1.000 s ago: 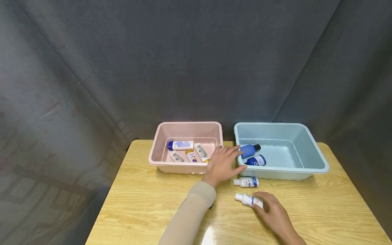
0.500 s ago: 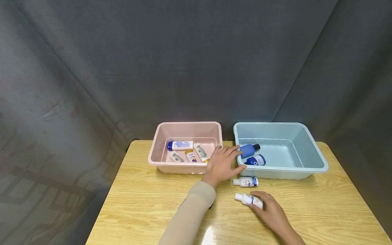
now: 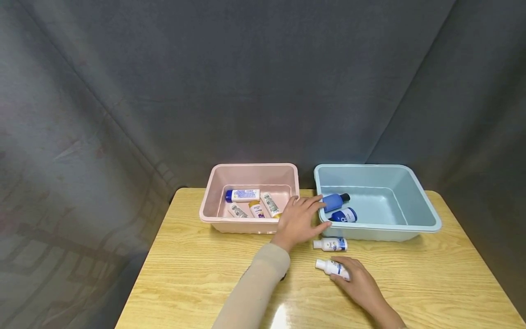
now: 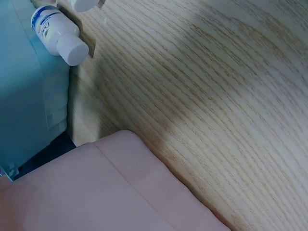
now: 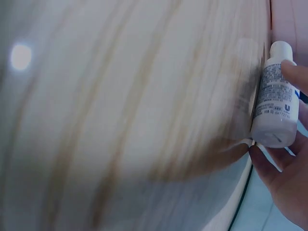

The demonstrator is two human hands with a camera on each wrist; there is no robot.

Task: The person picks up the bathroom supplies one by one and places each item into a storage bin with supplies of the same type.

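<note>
A small white bottle (image 3: 334, 268) with a white cap lies on its side near the middle of the table. My right hand (image 3: 358, 285) grips its base end, thumb on one side and fingers on the other; the right wrist view shows the thumb on the printed bottle (image 5: 276, 103). Just beyond lies a second white bottle (image 3: 331, 244) with a blue label, by the front wall of the light blue bin (image 3: 378, 232). My left hand (image 3: 299, 222) spreads its fingers over the gap between the bins, with fingertips at the blue bin's near left corner.
Inside the blue bin lie a blue bottle with a black cap (image 3: 334, 202) and a dark blue bottle (image 3: 344, 215). The pink bin (image 3: 246, 225) to the left holds several tubes and bottles. A grey curtain (image 3: 263, 91) hangs behind the wooden table (image 3: 185, 274).
My right hand has shifted slightly left along the nearer white bottle, covering more of its base end. The left hand and both bins have stayed put.
</note>
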